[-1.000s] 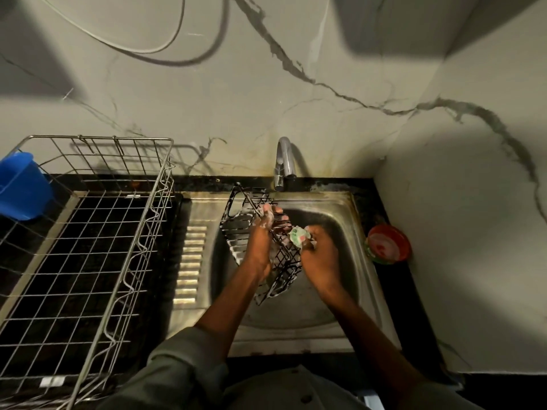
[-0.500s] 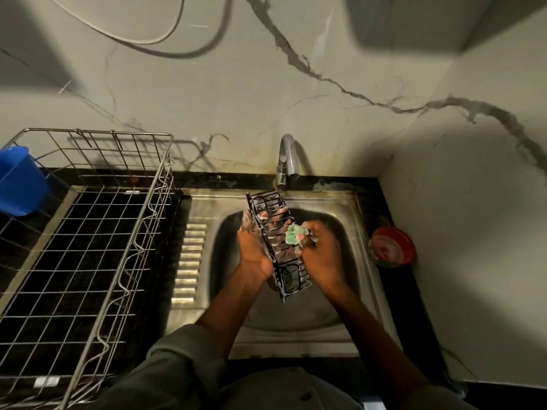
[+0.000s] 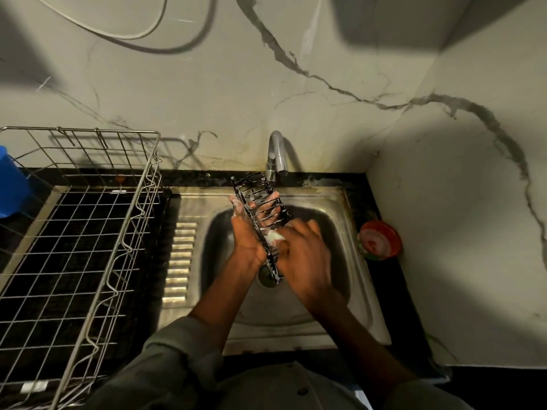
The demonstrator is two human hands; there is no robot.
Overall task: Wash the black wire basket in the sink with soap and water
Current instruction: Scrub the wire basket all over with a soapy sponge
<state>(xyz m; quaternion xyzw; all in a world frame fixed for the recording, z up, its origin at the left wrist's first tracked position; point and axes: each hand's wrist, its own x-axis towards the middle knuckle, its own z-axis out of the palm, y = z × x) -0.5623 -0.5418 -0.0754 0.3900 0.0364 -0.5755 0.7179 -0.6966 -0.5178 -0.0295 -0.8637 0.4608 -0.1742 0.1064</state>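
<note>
From the head camera, the black wire basket (image 3: 260,216) is held up over the sink (image 3: 349,279), just under the tap (image 3: 276,156). It is tipped on its side, and its long way runs from the tap end down toward the drain (image 3: 268,278) and the person. White soap foam sits on its wires.

The left hand (image 3: 247,236) is on the left side of the basket, and its fingers (image 3: 268,204) curl round and show through the wires, so it grips the basket. The right hand (image 3: 302,255) is on the right side, at the near end. Its fingers pinch a small soapy scrub pad (image 3: 275,236) against the wires. Both hands touch the basket, so neither is nearer.

I think the scrubbing will go along the long way, up toward the tap end.

Count: one black basket, one sink, one tap, one scrub pad, two hands. On the tabletop there is one big silver wire rack (image 3: 88,232) at the left, one blue tub (image 3: 11,184) at the far left, and one red round dish (image 3: 380,239) at the right
</note>
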